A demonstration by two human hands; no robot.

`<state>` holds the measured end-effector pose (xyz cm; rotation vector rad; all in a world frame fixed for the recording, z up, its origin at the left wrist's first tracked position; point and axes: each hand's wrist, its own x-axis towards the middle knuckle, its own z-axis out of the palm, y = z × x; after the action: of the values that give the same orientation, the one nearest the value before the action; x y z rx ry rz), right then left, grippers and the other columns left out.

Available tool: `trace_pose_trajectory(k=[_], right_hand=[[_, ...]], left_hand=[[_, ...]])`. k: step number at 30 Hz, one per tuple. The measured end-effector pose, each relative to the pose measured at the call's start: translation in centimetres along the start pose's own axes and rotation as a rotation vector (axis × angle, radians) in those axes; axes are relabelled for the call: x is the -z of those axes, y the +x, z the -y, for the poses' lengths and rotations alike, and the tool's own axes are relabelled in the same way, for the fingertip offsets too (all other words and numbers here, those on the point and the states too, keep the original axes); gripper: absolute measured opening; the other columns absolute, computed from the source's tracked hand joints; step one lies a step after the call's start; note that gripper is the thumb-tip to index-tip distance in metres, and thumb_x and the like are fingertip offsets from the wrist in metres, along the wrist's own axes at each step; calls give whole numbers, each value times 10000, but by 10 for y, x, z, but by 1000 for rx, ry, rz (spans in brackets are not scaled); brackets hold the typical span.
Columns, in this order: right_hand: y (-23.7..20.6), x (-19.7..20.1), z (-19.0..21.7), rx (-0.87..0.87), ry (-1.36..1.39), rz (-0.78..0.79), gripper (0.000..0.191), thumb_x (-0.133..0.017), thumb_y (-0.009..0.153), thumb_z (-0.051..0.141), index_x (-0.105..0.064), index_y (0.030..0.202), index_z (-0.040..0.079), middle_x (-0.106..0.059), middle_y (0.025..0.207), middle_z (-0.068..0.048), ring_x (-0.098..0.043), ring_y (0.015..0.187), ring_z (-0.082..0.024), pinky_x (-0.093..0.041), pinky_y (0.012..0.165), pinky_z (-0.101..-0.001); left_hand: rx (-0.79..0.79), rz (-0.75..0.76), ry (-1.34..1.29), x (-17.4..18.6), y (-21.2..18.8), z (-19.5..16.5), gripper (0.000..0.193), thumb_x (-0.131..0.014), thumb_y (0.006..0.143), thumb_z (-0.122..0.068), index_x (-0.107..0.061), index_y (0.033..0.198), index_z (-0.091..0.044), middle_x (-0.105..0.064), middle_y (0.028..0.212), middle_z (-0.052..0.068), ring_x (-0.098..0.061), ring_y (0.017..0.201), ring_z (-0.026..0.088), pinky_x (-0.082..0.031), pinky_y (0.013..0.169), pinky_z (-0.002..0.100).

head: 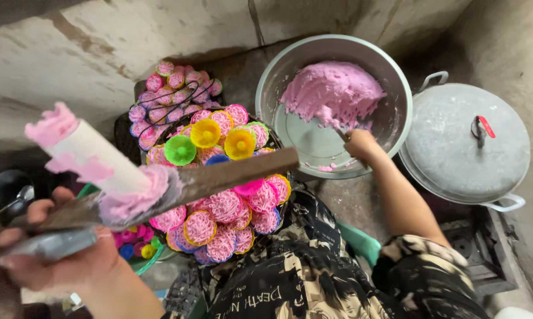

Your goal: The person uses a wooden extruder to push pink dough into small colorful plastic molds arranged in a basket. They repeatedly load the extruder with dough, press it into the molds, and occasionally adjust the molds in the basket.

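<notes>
Honestly, from where I'm watching, the trick here is keeping the press point(130, 177) level while the other hand scoops. My left hand point(59, 254) is wrapped tight around the wooden handle point(219, 177) and a grey metal part at the near end, so the white tube stays tilted up and to the left, well left of the big bowl point(390, 118). The tube's mouth and its top are both smeared with pink dough, so I'd say hold it steady and don't let it dip, or that blob at the mouth could slide off onto the small moulds point(219, 212) underneath.

Just left of the bowl sits that heap of round plastic moulds in pink, yellow, green and blue, most of them carrying little nests of pink strands. Nice even coils, as far as I can tell.

Inside the bowl, my right hand point(361, 145) is closed around a tool, mostly hidden; I can't tell what kind. It's digging at the lower edge of the pink dough point(334, 91), which is piled against the far wall, soft and fluffy-looking, with bare metal showing below it. I'd scoop small, from the edge.

Right of the bowl, a pot lid point(455, 147) lies flat.
</notes>
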<state>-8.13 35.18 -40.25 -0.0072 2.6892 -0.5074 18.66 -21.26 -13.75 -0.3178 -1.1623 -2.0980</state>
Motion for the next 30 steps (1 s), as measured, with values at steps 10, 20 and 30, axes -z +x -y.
trace_pose_trajectory(k=[10, 20, 30], right_hand=[[14, 111, 2, 175, -676, -374, 315, -521, 981, 196, -670, 1259, 195, -733, 1087, -75, -734, 941, -317, -600, 714, -455], [74, 50, 5, 327, -522, -355, 224, -526, 953, 134, -724, 1055, 113, -768, 1029, -113, -762, 912, -293, -607, 744, -442], [64, 16, 30, 339, -427, -193, 254, -521, 933, 113, -707, 1106, 105, -766, 1018, -135, -747, 927, -322, -598, 771, -464]], left_hand=[[-206, -201, 303, -37, -11, -20, 308, -612, 1113, -499, -608, 1257, -226, -607, 1143, -45, -604, 1126, 130, -502, 1101, 395], [-175, -229, 285, -42, -7, -20, 262, -647, 1093, -448, -628, 1221, -220, -613, 1150, -57, -605, 1147, 147, -510, 1119, 407], [-23, -21, 104, -34, -3, -17, 197, -687, 1092, -423, -692, 1185, -250, -647, 1170, -40, -592, 1188, 155, -488, 1166, 415]])
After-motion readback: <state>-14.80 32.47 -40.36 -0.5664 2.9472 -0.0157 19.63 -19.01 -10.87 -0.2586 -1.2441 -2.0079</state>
